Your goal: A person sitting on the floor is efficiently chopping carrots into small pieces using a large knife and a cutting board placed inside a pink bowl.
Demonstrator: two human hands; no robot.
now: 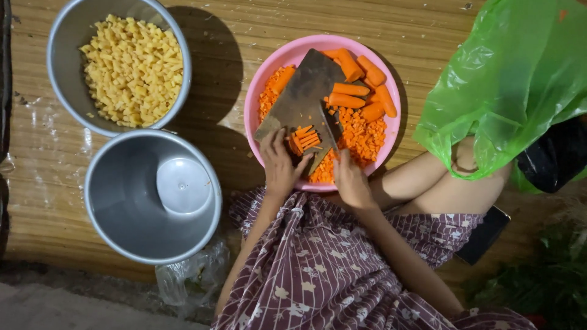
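While the left hand (279,168) pins carrot sticks (304,140) on the board (302,98) over the pink bowl (257,98), the right hand (350,180) grips a knife (333,131). Many orange cubes (361,134) are cut; several whole carrots (361,82) wait.

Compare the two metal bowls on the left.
The upper metal bowl is heaped with small yellow cubes; the lower metal bowl holds only a white lid-like disc. The lower one looks wider. Both are round, grey and stand on the woven mat.
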